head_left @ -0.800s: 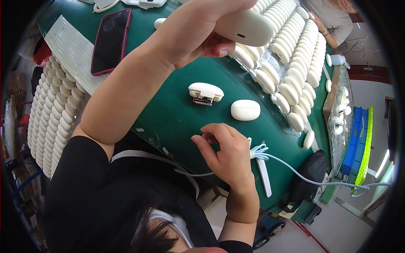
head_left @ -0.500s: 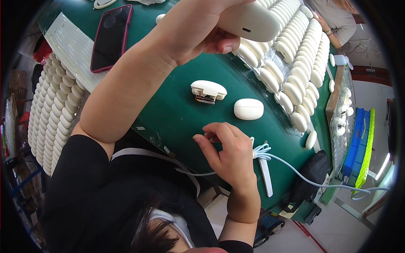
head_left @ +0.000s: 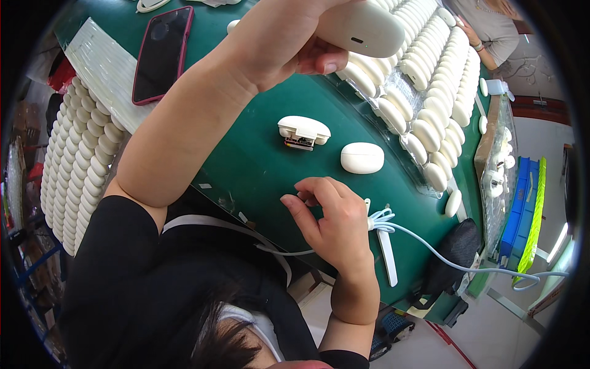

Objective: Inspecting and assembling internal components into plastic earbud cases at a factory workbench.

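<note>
My left hand (head_left: 287, 52) is raised over the far side of the table, its fingers closed around a white earbud charging case (head_left: 369, 32). A small dark port shows in the case's end; part of my grip is cut off by the picture's top edge. Low over the near edge is my right hand (head_left: 338, 218), loosely curled, thumb apart from the fingers, with nothing in it. Beyond it lie a closed white case (head_left: 362, 158) and an opened-up white case (head_left: 304, 132) whose inner parts show underneath.
Rows of white cases (head_left: 424, 132) fill clear trays on the right; more cases (head_left: 80, 160) are stacked at the left. A phone (head_left: 162, 55) lies by empty clear trays (head_left: 104, 71). A bundled pale blue cable (head_left: 442, 258) and white stick (head_left: 387, 258) are beside my right wrist. Another person (head_left: 491, 31) is at far right.
The case in my left hand has shifted slightly left and up. A small green light beside its port, visible before, no longer shows. My right hand has hardly moved.
</note>
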Demonstrator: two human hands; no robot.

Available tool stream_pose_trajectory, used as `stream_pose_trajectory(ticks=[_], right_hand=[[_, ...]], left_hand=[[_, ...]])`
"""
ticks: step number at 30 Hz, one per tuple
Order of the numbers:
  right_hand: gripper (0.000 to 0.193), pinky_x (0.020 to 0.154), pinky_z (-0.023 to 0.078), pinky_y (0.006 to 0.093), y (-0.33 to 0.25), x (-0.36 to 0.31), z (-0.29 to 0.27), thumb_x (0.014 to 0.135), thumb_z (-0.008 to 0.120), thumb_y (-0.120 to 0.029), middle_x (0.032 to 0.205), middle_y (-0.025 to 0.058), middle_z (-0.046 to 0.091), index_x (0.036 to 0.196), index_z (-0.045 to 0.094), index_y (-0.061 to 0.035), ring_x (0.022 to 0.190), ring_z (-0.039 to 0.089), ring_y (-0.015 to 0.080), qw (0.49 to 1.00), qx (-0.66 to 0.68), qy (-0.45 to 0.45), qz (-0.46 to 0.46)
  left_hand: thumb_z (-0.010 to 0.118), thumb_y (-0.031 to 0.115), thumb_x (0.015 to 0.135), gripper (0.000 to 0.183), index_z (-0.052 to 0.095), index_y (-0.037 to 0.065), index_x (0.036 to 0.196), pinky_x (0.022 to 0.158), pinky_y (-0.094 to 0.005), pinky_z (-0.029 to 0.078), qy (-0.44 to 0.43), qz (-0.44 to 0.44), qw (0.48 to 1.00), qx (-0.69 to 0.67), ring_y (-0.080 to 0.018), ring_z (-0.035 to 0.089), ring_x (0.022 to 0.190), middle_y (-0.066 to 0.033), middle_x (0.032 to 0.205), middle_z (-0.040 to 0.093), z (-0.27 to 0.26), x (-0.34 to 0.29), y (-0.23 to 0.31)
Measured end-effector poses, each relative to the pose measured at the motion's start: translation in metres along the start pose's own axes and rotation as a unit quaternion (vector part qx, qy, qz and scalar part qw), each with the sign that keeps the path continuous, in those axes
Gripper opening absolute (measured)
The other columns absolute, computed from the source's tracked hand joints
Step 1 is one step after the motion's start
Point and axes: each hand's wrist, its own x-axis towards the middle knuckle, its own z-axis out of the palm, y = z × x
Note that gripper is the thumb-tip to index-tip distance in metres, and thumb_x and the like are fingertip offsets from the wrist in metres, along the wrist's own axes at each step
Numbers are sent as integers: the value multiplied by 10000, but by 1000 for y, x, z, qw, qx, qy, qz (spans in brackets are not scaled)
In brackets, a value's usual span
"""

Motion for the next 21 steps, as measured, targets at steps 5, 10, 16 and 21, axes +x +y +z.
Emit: stream_pose_trajectory(ticks=[5, 10, 16, 21], right_hand=[[209, 547, 474, 363, -1, 0, 0, 782, 733, -182, 707, 112, 609, 827, 603, -24, 631, 603, 283, 1000, 1, -2, 5], [210, 556, 476, 365, -2, 0, 0, 787, 728, -187, 710, 112, 611, 829, 604, -24, 640, 605, 283, 1000, -2, -3, 6], [209, 562, 477, 362, -1, -2, 1, 795, 722, -189, 711, 108, 614, 826, 599, -24, 642, 606, 278, 1000, 6, 2, 6], [214, 563, 476, 359, 0, -2, 2, 805, 717, -199, 706, 103, 611, 820, 594, -25, 635, 601, 272, 1000, 8, 7, 10]], left_hand=[[515, 519, 902, 551, 560, -18, 1014, 429, -177, 388, 24, 54, 997, 39, -108, 540, 519, -119, 766, 562, -8, 4, -15], [492, 425, 934, 475, 587, -41, 926, 415, -214, 397, 55, 137, 983, 113, -137, 594, 533, -125, 694, 600, -15, 16, -18], [344, 576, 952, 692, 566, -56, 1126, 496, -237, 442, 116, 30, 993, -21, -172, 604, 607, -142, 862, 628, -36, 38, -19], [227, 555, 974, 722, 545, -66, 1156, 483, -257, 439, 126, 11, 988, -84, -194, 606, 630, -148, 896, 630, -48, 45, -21]])
